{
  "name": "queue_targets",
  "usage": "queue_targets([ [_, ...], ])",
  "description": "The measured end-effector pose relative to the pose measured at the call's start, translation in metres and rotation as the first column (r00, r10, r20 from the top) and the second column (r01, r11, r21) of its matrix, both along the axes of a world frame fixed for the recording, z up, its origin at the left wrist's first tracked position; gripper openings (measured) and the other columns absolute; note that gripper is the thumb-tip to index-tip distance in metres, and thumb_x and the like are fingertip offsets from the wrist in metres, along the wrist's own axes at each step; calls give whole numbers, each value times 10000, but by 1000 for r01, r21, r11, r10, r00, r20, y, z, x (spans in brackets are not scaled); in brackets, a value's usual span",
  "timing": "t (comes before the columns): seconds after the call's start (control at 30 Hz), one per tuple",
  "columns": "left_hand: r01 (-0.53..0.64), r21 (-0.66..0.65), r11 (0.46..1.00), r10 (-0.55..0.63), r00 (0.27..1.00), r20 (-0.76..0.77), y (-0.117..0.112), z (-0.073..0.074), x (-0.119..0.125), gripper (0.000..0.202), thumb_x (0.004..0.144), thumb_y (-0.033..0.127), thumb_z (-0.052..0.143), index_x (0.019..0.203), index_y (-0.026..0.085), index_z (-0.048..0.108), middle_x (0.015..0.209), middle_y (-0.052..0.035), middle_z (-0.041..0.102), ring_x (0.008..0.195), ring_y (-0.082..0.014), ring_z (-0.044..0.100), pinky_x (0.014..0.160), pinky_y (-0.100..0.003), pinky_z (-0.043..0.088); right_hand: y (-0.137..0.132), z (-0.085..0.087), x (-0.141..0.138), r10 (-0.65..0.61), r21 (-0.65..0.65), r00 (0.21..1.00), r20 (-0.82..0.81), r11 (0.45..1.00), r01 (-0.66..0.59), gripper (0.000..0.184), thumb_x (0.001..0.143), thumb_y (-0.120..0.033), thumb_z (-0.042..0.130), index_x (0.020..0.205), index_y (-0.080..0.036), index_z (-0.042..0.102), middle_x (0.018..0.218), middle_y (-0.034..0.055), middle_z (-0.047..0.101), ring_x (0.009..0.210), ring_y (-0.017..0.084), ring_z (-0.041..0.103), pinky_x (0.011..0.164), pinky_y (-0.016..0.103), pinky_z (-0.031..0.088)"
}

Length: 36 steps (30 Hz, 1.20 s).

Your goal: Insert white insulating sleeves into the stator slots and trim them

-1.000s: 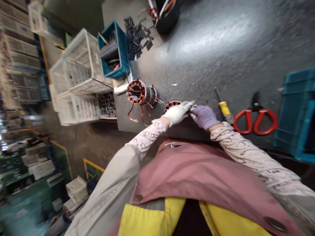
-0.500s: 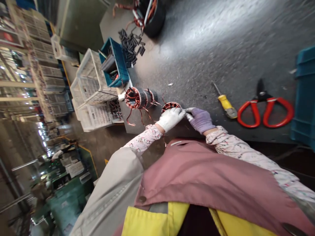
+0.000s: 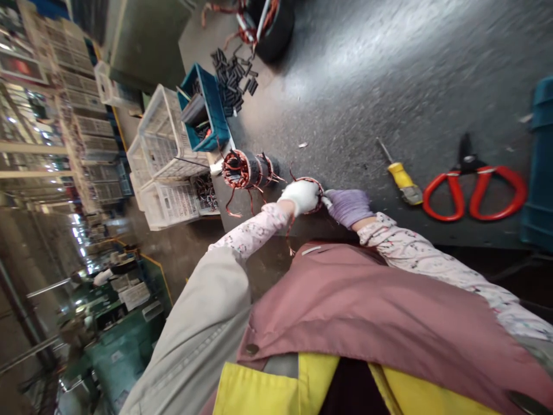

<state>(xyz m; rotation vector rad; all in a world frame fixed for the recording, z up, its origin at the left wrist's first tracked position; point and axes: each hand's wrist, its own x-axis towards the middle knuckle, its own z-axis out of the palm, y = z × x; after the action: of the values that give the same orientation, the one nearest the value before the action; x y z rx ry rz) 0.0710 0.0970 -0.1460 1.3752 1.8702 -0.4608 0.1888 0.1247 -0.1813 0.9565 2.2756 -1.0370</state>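
A wire-wound motor stator (image 3: 320, 189) with copper windings stands at the near table edge, a lead hanging below it. My left hand (image 3: 301, 196), in a white glove, lies over its open end. The fingers curl down at the ring, and their tips are hidden. At the stator's right rim, my right hand (image 3: 348, 207) in a purple glove has thumb and fingers closed together. What they pinch is too small to make out. To the left lie two more wound stators, a front one (image 3: 237, 169) and one behind it (image 3: 270, 168), with loose leads sticking out.
Right of my hands lie a yellow-handled screwdriver (image 3: 402, 181) and red-handled shears (image 3: 453, 196). A blue bin (image 3: 538, 167) stands far right. On the left are a blue box (image 3: 216, 115), black sleeve pieces (image 3: 233, 80) and white crates (image 3: 158, 135). A larger dark stator (image 3: 279, 40) sits at the back.
My left hand has shifted from beside my right fingertips to over the stator's opening, its fingers now curled down. My right hand stays at the rim. The whole view has shifted slightly.
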Motion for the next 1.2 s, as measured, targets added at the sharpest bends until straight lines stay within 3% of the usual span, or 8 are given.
queue_targets([
  [0.1, -199, 1, 980, 188, 932, 310, -11, 4, -12, 152, 861, 263, 619, 811, 136, 683, 650, -6, 640, 581, -116, 601, 606, -233, 510, 0, -3, 0, -5, -21, 1000, 22, 1000, 6, 337, 938, -314, 432, 1148, -224, 680, 1049, 137, 730, 976, 266, 692, 721, 316, 449],
  [0.23, -622, 167, 765, 512, 745, 427, -47, 11, -43, 161, 866, 253, 580, 766, 136, 627, 633, 4, 614, 550, -87, 528, 591, -202, 455, 1, -6, 2, 5, -9, 999, -51, 1000, -5, 393, 980, -392, 360, 1194, -244, 655, 1123, 114, 714, 1003, 246, 682, 740, 311, 447],
  [0.4, -516, 240, 822, 417, 833, 362, -68, -11, -48, 87, 759, 216, 706, 782, 151, 653, 801, -29, 684, 761, -143, 610, 777, -241, 468, 0, -3, 3, 37, 53, 999, -22, 998, -36, 386, 986, -361, 355, 1199, -203, 635, 1139, 140, 700, 1006, 259, 679, 746, 315, 439],
  [0.6, -597, 176, 783, 538, 791, 291, -53, -41, -31, 160, 710, 186, 745, 828, 131, 652, 752, -17, 672, 705, -147, 594, 718, -245, 476, -3, 0, 3, 67, 87, 997, 32, 994, -70, 407, 984, -340, 327, 1222, -192, 623, 1123, 146, 698, 995, 271, 668, 742, 330, 423],
  [0.7, -510, 208, 835, 459, 852, 251, -56, -31, -31, 249, 791, 193, 693, 1018, 108, 641, 922, -72, 701, 837, -180, 643, 793, -256, 490, -5, 0, 6, 91, 171, 995, -43, 982, -83, 411, 972, -321, 351, 1259, -171, 605, 1203, 159, 658, 1034, 267, 630, 805, 349, 418],
  [0.9, -27, 6, 1000, 27, 999, -20, -53, -1, -21, 382, 937, 190, 479, 1313, 161, 536, 1253, -182, 585, 1073, -291, 642, 920, -419, 488, -18, -1, 1, 228, 332, 933, -280, 934, -129, 487, 880, -419, 563, 1284, -148, 592, 1461, 174, 446, 1226, 339, 471, 978, 435, 371],
  [1.03, -36, -59, 998, 37, 999, 20, -36, 3, -22, 270, 876, 122, 534, 1110, 126, 668, 1077, -170, 645, 1062, -323, 639, 941, -466, 459, -31, -3, -7, 136, 281, 969, -204, 957, -75, 477, 908, -384, 523, 1333, -173, 565, 1538, 171, 353, 1145, 338, 530, 864, 431, 442],
  [1.2, -164, -159, 973, 196, 957, 213, -29, 2, -26, 111, 804, 171, 632, 709, 122, 661, 713, -53, 622, 740, -175, 625, 728, -274, 485, -41, -10, -16, -121, 97, 974, -193, 985, 142, 462, 974, -349, 380, 1399, -220, 507, 1516, 143, 411, 1055, 302, 610, 789, 402, 495],
])
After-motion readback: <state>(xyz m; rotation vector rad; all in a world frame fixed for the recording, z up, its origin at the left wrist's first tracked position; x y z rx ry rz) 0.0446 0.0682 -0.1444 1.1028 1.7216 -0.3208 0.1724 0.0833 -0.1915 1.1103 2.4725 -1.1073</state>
